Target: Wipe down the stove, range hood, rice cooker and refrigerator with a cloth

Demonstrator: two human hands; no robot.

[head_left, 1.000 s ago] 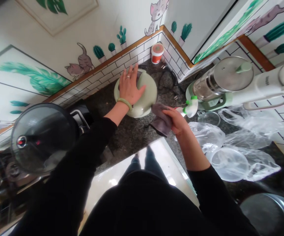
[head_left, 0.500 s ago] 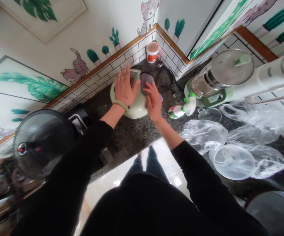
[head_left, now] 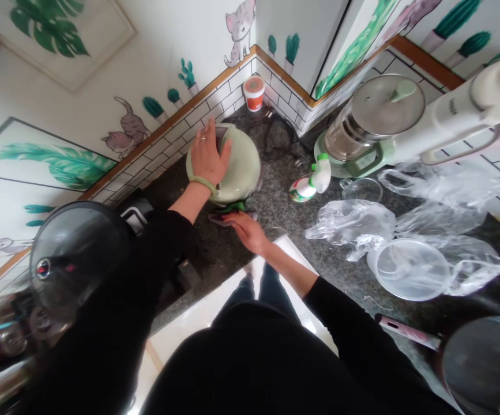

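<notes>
Left hand (head_left: 206, 158) open flat, bracing the pot (head_left: 241, 167); right hand (head_left: 247, 230) pinching cloth (head_left: 232, 217) at its 6 o'clock.

The person's left hand (head_left: 206, 157) is spread wide, palm down, fingers fanned and pointing away from the body, the bare left forearm (head_left: 184, 202) angling up out of a black sleeve (head_left: 146, 253). The right hand (head_left: 247, 231) sits lower and closer in, palm down, fingers stretched together toward the left, with the bare right forearm (head_left: 284, 268) slanting back to its own black cuff (head_left: 319, 294).
</notes>
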